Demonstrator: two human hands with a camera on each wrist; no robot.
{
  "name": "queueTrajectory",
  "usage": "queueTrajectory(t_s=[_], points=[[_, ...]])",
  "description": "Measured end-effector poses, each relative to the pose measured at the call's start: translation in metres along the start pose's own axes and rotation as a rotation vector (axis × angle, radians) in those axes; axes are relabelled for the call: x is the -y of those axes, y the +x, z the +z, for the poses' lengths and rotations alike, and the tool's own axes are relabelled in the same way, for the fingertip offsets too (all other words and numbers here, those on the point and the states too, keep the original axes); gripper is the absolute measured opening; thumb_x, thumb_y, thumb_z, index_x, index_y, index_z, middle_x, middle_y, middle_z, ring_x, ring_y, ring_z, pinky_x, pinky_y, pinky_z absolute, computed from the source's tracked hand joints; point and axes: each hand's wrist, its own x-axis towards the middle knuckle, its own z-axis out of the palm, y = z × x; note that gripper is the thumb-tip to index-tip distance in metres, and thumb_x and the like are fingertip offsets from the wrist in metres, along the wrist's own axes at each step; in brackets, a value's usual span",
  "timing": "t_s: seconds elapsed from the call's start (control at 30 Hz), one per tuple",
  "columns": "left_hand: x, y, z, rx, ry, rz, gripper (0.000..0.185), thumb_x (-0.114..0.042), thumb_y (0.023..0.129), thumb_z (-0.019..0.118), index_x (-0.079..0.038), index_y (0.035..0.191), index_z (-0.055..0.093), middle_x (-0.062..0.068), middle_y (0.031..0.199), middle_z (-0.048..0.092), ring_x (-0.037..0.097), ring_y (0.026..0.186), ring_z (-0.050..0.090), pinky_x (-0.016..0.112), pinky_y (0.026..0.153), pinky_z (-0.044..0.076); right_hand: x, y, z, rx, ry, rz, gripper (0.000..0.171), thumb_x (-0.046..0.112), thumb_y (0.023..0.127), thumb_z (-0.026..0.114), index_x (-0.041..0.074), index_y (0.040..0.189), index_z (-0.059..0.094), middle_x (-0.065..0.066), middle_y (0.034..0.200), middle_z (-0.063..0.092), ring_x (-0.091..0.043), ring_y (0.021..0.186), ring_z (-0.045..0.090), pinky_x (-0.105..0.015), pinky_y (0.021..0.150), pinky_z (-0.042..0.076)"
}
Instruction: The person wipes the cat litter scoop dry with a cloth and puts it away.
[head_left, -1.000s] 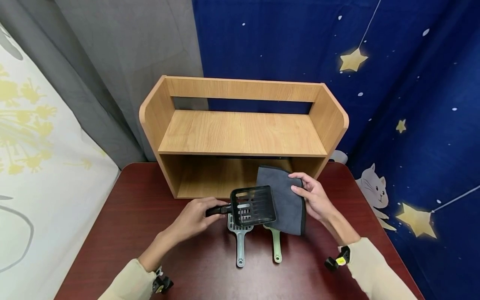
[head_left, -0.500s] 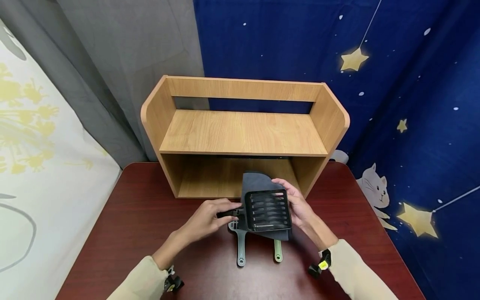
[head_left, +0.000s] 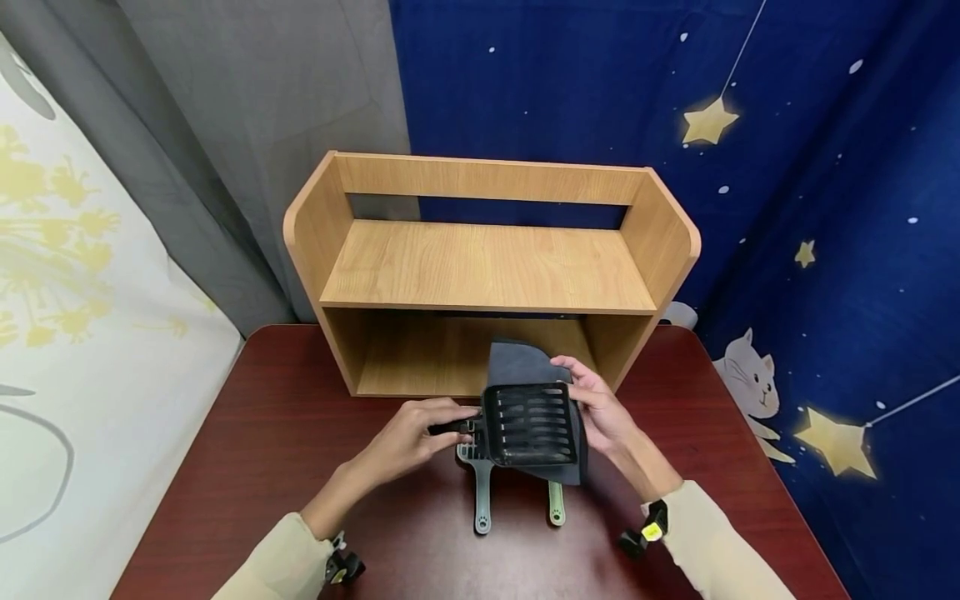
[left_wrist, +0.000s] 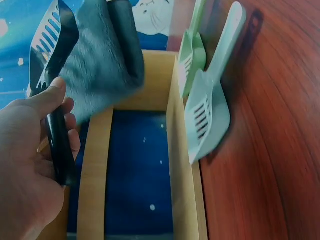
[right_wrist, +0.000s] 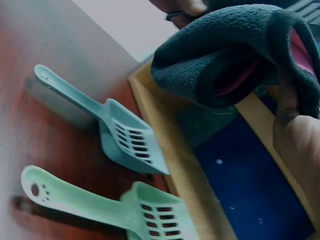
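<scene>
— What lies nearest? 
— Two slotted plastic scoops, grey-blue (head_left: 480, 483) and pale green (head_left: 555, 502), flat on the dark red table (head_left: 247, 467).

— And the hands? 
— Above them, the left hand (head_left: 408, 437) curls round the black scoop (head_left: 532, 423) handle, steadying it; the right hand (head_left: 600, 408) pinches a fleecy grey cloth (head_left: 517, 367) against its slatted pan. Beyond stands a wooden shelf (head_left: 487, 267).

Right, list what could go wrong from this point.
The left hand grips only the end of the black scoop handle, so it may twist when the right hand presses the grey cloth. The cloth could snag in the slots. A slip might knock the two scoops on the table.
</scene>
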Motion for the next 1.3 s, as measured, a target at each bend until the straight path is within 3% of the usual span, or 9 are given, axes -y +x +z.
queueTrajectory(t_s=[0.13, 0.3, 0.47, 0.57, 0.73, 0.83, 0.93, 1.13, 1.3], points=[[0.003, -0.007, -0.01, -0.015, 0.067, -0.027, 0.041, -0.002, 0.087, 0.084, -0.005, 0.127, 0.076, 0.001, 0.11, 0.078, 0.012, 0.097, 0.073, 0.029, 0.082, 0.059, 0.015, -0.009, -0.001, -0.004, -0.013, -0.049, 0.035, -0.005, 0.11, 0.042, 0.014, 0.133, 0.062, -0.004, 0.121, 0.07, -0.017, 0.104, 0.073, -0.03, 0.085, 0.06], [0.005, -0.01, -0.016, -0.008, 0.086, -0.067, 0.041, -0.001, 0.087, 0.084, -0.006, 0.128, 0.077, 0.0, 0.111, 0.078, 0.01, 0.1, 0.072, 0.031, 0.082, 0.06, 0.025, -0.013, -0.002, -0.01, -0.028, -0.073, 0.039, -0.007, 0.11, 0.038, 0.013, 0.134, 0.061, -0.005, 0.12, 0.071, -0.018, 0.103, 0.074, -0.031, 0.083, 0.061], [0.004, -0.005, -0.009, -0.02, 0.033, -0.023, 0.041, -0.002, 0.089, 0.084, -0.005, 0.129, 0.076, 0.001, 0.11, 0.078, 0.014, 0.097, 0.074, 0.028, 0.082, 0.058, 0.013, -0.006, -0.001, -0.026, 0.01, -0.073, 0.04, -0.007, 0.11, 0.036, 0.013, 0.133, 0.062, -0.006, 0.12, 0.071, -0.018, 0.104, 0.074, -0.03, 0.084, 0.061], [0.003, -0.001, -0.003, -0.019, -0.006, 0.006, 0.041, -0.003, 0.09, 0.083, -0.003, 0.13, 0.075, 0.003, 0.111, 0.078, 0.015, 0.098, 0.074, 0.025, 0.082, 0.058, 0.002, 0.002, 0.001, -0.029, 0.022, -0.06, 0.042, -0.009, 0.109, 0.035, 0.014, 0.133, 0.062, -0.004, 0.112, 0.073, -0.014, 0.094, 0.074, -0.027, 0.079, 0.06], [-0.001, 0.007, 0.005, -0.005, -0.089, 0.022, 0.041, -0.005, 0.093, 0.08, -0.005, 0.134, 0.073, 0.0, 0.112, 0.077, 0.009, 0.094, 0.07, 0.021, 0.075, 0.055, -0.013, 0.011, 0.006, -0.101, -0.097, 0.049, 0.034, 0.008, 0.105, 0.06, 0.024, 0.135, 0.06, 0.003, 0.089, 0.071, -0.008, 0.075, 0.068, -0.026, 0.065, 0.055], [-0.001, 0.01, 0.007, -0.019, -0.102, 0.027, 0.039, -0.006, 0.094, 0.08, -0.005, 0.132, 0.074, 0.0, 0.109, 0.077, 0.008, 0.09, 0.068, 0.021, 0.073, 0.054, -0.017, 0.014, 0.008, -0.155, -0.168, 0.103, 0.043, 0.025, 0.098, 0.075, 0.028, 0.137, 0.057, 0.004, 0.087, 0.069, -0.009, 0.075, 0.066, -0.027, 0.064, 0.054], [-0.001, 0.009, 0.006, -0.018, -0.092, 0.026, 0.039, -0.006, 0.094, 0.08, -0.004, 0.132, 0.074, 0.0, 0.109, 0.077, 0.009, 0.091, 0.068, 0.021, 0.074, 0.054, -0.016, 0.015, 0.008, -0.144, -0.155, 0.089, 0.038, 0.019, 0.101, 0.071, 0.026, 0.136, 0.059, 0.004, 0.086, 0.069, -0.008, 0.074, 0.065, -0.025, 0.063, 0.052], [0.001, 0.001, -0.003, 0.002, -0.025, 0.003, 0.042, -0.005, 0.091, 0.082, -0.004, 0.132, 0.074, 0.001, 0.112, 0.078, 0.011, 0.097, 0.073, 0.022, 0.079, 0.057, -0.005, 0.007, 0.001, -0.012, -0.002, -0.01, 0.042, -0.009, 0.108, 0.038, 0.015, 0.133, 0.062, 0.0, 0.104, 0.073, -0.01, 0.086, 0.072, -0.026, 0.076, 0.058], [0.006, -0.006, -0.012, 0.016, 0.034, -0.071, 0.042, -0.003, 0.089, 0.083, -0.005, 0.131, 0.075, 0.0, 0.111, 0.078, 0.009, 0.094, 0.071, 0.023, 0.076, 0.055, 0.015, -0.007, -0.002, -0.021, -0.03, -0.029, 0.042, -0.008, 0.11, 0.037, 0.015, 0.134, 0.063, -0.004, 0.122, 0.072, -0.017, 0.105, 0.074, -0.031, 0.086, 0.06]])
